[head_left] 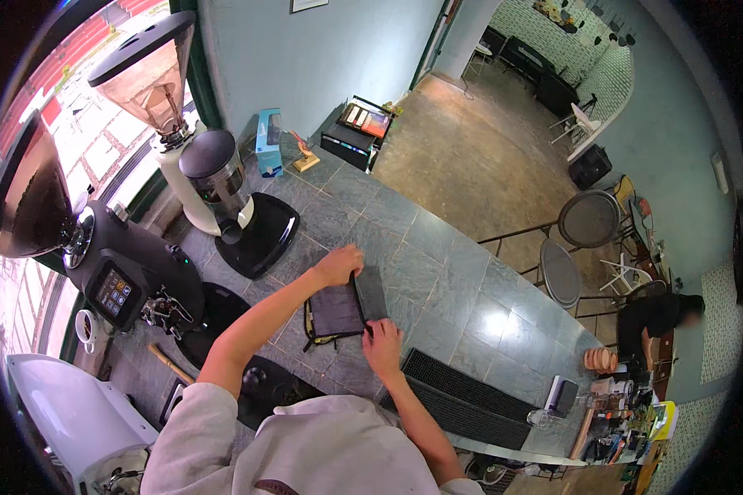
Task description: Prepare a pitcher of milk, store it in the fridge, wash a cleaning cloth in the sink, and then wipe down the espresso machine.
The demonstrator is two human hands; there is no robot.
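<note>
A flat dark pouch or case (336, 311) lies on the grey tiled counter, with a yellowish edge and a short strap showing at its near left side. A dark grey flap or panel (371, 293) extends from its right side. My left hand (338, 266) is closed at the far end, fingers curled over the edge where pouch and flap meet. At the near end of that same edge, my right hand (383, 346) pinches the dark material between thumb and fingers. I cannot tell exactly what lies under the fingers.
Coffee grinders (140, 264) with large hoppers line the left, beside a black tray (260, 239). A blue box (269, 142) and black organiser (348, 142) stand at the far end. Black ribbed bar mats (462, 400) lie right. Beyond the counter are stools (589, 218) and another person (656, 326).
</note>
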